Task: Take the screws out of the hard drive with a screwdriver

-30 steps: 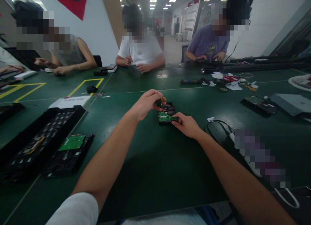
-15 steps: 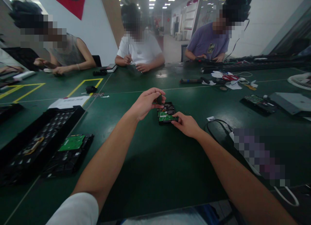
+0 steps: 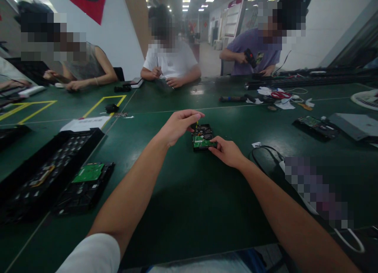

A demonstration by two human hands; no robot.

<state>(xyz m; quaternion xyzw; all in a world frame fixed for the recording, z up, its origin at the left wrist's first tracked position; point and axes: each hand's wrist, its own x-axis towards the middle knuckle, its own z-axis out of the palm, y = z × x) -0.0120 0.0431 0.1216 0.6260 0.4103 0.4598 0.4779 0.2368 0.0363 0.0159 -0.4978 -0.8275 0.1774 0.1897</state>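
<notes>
A hard drive (image 3: 202, 141) with a green circuit board facing up lies on the table in front of me. My right hand (image 3: 227, 151) grips its right edge, thumb and fingers closed on the board side. Above the drive's far left corner, my left hand (image 3: 183, 125) is closed around a short screwdriver (image 3: 194, 126) with a dark handle and a bit of yellow. Its handle is mostly covered by my fingers, and whether its tip touches a screw cannot be made out.
To the left stand a long black tray (image 3: 50, 166) and another drive (image 3: 85, 182) with a green board. At right are a third drive (image 3: 314, 127), a grey box (image 3: 352, 125) and a cable (image 3: 267, 147). Co-workers sit across the table; one holds a black power tool (image 3: 250, 57).
My left hand's fingers have shifted over the top of the screwdriver, hiding more of its handle. My right hand stays on the drive. The co-worker at right has raised a power tool.
</notes>
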